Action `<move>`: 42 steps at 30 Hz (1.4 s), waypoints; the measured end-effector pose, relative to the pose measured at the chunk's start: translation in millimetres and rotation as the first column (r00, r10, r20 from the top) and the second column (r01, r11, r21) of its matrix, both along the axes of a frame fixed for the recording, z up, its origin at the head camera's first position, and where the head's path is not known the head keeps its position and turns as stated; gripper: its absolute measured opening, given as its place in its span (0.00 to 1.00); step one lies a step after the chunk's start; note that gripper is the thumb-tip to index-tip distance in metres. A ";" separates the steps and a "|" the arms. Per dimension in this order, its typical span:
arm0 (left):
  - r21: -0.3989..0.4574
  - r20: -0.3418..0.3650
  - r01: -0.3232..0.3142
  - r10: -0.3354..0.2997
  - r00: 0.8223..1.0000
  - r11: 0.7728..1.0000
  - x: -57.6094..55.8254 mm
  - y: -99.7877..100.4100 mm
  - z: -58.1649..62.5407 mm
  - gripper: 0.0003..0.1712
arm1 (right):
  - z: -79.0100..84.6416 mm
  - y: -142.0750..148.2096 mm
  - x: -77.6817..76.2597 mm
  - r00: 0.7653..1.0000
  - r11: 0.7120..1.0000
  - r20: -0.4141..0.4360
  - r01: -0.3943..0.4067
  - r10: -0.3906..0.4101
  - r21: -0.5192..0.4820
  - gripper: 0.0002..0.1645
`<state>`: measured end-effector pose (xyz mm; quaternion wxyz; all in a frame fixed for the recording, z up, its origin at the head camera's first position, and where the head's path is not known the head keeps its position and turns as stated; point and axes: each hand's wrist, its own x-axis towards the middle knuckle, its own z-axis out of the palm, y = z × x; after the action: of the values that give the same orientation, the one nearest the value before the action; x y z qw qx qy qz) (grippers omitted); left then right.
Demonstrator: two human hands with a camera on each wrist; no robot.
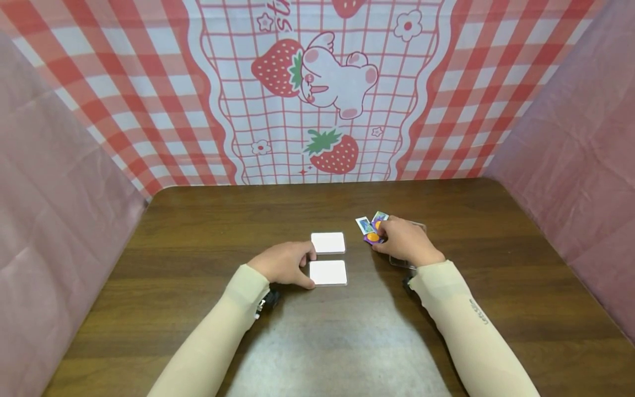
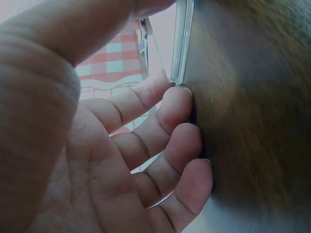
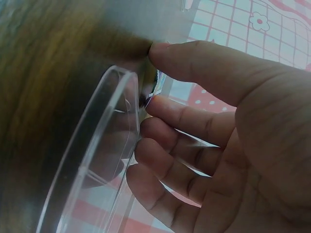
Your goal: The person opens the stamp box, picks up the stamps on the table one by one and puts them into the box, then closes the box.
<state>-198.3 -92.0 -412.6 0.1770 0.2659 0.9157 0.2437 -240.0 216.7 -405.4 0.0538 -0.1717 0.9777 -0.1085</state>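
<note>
Two flat clear cases with white faces lie one above the other in the head view, the far case [image 1: 328, 242] and the near case [image 1: 328, 272]. My left hand [image 1: 285, 263] pinches the near case's left end between thumb and index finger; the other fingertips [image 2: 183, 145] rest on the table. Farther right, several small printed cards [image 1: 364, 225] with purple, orange and blue designs lie in a loose cluster. My right hand [image 1: 405, 240] reaches over them, thumb and index finger apart at their right edge. Beneath this hand is a clear plastic case [image 3: 92, 150], partly hidden.
All of this sits on a brown wooden table [image 1: 223, 215]. A strawberry-print checked cloth [image 1: 163, 110] hangs behind it. Pink cloth [image 1: 54, 193] closes off the left side and more pink fabric [image 1: 565, 149] the right.
</note>
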 end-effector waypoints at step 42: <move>0.004 -0.005 -0.009 0.009 1.000 1.000 1.7 1.0 1.3 0.28 | 12.1 2.0 2.1 0.999 0.998 0.041 0.010 -0.008 -0.055 0.14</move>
<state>-196.6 -91.1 -411.3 0.1730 0.2626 0.9170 0.2455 -237.9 218.7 -393.3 0.0685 -0.1666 0.9738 -0.1389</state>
